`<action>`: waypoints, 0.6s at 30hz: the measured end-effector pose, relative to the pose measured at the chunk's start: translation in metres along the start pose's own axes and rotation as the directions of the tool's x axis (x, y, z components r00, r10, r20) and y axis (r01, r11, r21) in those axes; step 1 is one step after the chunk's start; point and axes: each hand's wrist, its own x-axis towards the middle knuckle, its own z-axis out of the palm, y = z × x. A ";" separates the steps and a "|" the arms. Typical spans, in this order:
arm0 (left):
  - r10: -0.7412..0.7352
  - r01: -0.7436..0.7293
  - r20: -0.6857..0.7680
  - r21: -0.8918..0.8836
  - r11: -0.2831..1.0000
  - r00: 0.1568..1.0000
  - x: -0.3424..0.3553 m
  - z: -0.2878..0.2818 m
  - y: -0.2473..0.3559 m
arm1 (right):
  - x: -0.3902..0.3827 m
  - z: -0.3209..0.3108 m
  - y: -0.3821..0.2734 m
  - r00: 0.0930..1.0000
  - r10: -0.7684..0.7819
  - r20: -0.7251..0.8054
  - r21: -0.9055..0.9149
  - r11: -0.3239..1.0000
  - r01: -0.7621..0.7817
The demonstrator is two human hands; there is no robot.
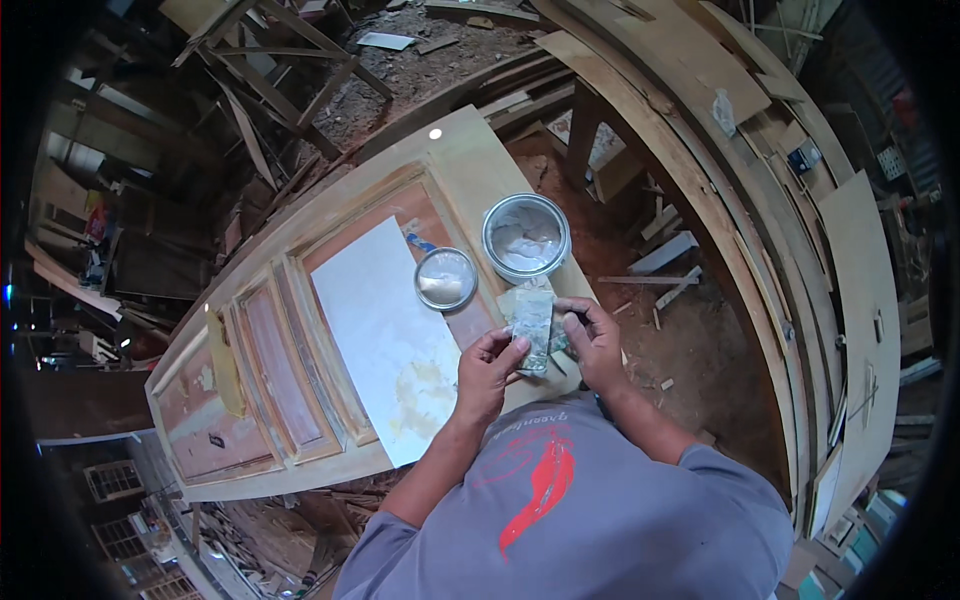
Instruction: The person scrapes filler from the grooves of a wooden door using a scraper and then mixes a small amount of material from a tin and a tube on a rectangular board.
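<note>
My left hand (484,372) is closed, its thumb pressed on a flat grey-green rectangular piece (532,325) stained with pale smears. My right hand (596,345) is closed at the right side of it, thumb and fingers pinching the edge of a similar greenish piece. I cannot tell whether these are two pieces or one folded one. Just beyond my hands, an open round tin (526,240) holds whitish-grey paste. To its left lies a smaller round lid (446,279) with pale paste inside. Both rest at the near end of a panelled wooden door (465,150).
A white sheet (365,310) with yellowish smears covers part of the door. A yellow strip (226,365) lies farther left on the door. Long curved-looking boards (690,170) are stacked to my right. Wood scraps (665,255) litter the floor, and a wooden trestle (280,60) stands beyond.
</note>
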 end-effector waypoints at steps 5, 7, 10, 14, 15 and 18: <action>0.270 -0.248 -0.124 0.168 0.954 0.955 -0.019 0.016 0.014 | -0.003 0.017 0.002 0.997 -0.049 0.063 -0.079 0.995 0.054; 0.382 -0.340 -0.124 0.269 0.901 0.916 -0.016 0.006 0.006 | -0.003 0.027 -0.007 0.998 -0.065 0.027 -0.033 0.997 0.066; 0.493 -0.438 -0.105 0.329 0.837 0.863 -0.016 0.002 0.009 | 0.001 0.037 -0.029 0.994 0.053 0.092 -0.164 0.986 -0.037; 0.365 -0.330 -0.211 0.185 0.926 0.907 -0.025 0.017 0.027 | -0.001 0.045 -0.015 0.986 0.025 0.165 -0.087 0.996 -0.011; 0.370 -0.334 -0.213 0.188 0.924 0.904 -0.022 0.017 0.027 | -0.006 0.051 -0.012 0.998 -0.018 0.068 0.031 0.999 0.016; 0.446 -0.421 -0.322 0.149 0.895 0.835 -0.014 0.021 0.025 | -0.009 0.056 -0.017 0.986 0.156 0.053 0.188 0.968 -0.163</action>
